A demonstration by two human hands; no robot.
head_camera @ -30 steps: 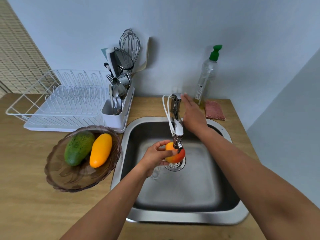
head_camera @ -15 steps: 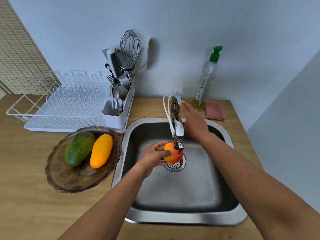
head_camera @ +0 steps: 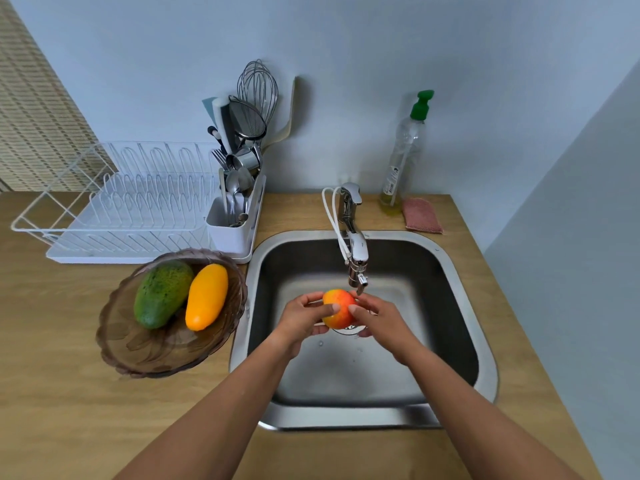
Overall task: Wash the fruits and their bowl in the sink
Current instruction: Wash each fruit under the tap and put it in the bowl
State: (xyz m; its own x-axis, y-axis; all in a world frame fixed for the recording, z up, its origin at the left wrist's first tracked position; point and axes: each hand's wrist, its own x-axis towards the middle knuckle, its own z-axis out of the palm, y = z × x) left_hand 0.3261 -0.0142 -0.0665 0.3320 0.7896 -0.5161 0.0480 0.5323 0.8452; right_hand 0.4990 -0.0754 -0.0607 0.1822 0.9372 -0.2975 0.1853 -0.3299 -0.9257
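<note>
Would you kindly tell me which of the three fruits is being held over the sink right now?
The round red-and-yellow fruit, gripped between the left hand and right hand. The green fruit and the yellow fruit lie in the brown glass bowl.

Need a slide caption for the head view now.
Both hands, left hand and right hand, hold a red-orange fruit under the faucet.

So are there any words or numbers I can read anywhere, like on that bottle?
No text here can be read.
Clear plastic soap bottle with green pump: a small white label low on it, print too small and blurred to read.
Steel tap, steel sink, brown glass bowl: no writing visible.
</note>
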